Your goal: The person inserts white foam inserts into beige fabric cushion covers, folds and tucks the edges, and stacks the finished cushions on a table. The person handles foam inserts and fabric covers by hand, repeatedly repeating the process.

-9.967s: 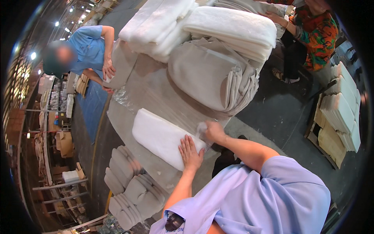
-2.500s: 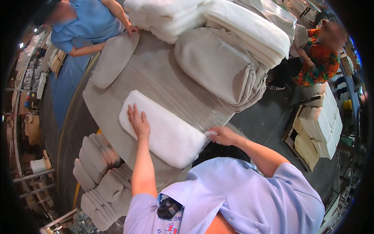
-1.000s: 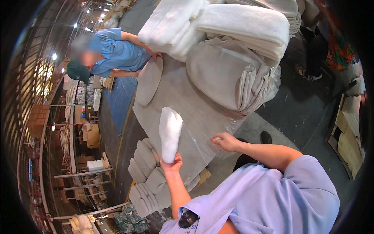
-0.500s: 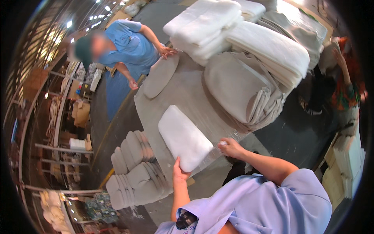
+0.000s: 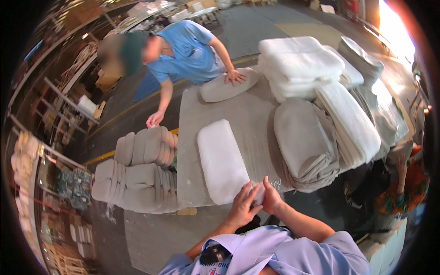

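There is one white, rounded-oblong, fluffy pad (image 5: 223, 160) lying singly, one grey, flat-topped table (image 5: 250, 123), one grey, elongated oval fabric piece (image 5: 217, 90), three piles of white, folded, fluffy padding (image 5: 300, 57), and two clusters of grey, plump, rounded cushions (image 5: 137, 183).

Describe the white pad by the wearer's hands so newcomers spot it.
Find the grey tabletop mid-picture. At its near edge, beside the person's left hand and right hand, lies a white, round-cornered pad. Unlike the stacked white pads farther right, it lies by itself.
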Demonstrator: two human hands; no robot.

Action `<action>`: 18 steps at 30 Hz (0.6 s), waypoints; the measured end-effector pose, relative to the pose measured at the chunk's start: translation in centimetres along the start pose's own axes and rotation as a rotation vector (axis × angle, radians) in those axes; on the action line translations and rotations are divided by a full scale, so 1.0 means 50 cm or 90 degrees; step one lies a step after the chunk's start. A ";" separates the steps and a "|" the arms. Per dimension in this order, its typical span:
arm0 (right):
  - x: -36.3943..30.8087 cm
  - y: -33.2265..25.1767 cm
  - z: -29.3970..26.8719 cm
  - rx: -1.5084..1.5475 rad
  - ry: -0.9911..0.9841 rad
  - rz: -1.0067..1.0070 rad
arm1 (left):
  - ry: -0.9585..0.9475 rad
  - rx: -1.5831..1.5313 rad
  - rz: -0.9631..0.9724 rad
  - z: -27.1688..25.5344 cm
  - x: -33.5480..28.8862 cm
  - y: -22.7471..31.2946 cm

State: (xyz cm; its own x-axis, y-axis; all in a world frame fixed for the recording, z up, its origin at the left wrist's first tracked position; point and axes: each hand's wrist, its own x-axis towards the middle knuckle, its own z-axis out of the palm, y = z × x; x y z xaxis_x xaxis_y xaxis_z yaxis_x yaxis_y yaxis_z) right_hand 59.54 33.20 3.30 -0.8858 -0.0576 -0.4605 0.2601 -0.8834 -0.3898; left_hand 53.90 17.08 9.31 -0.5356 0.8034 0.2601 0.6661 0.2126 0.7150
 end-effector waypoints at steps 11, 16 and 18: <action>-0.059 -0.007 0.055 -0.104 -0.152 0.255 | 0.098 -0.145 -0.133 -0.002 -0.061 -0.027; -0.022 0.019 0.065 -0.172 -0.157 0.290 | 0.183 -0.121 -0.183 -0.014 -0.101 -0.043; -0.003 0.024 0.069 -0.170 -0.178 0.315 | 0.197 -0.103 -0.201 -0.026 -0.109 -0.056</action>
State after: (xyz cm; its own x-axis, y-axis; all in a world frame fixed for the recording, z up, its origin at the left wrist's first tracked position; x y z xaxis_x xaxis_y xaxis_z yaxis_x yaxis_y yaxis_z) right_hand 58.65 30.56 5.65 -0.6936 -0.5817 -0.4250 0.7201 -0.5763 -0.3865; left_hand 54.29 11.36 6.74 -0.8445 0.5052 0.1777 0.3699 0.3104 0.8757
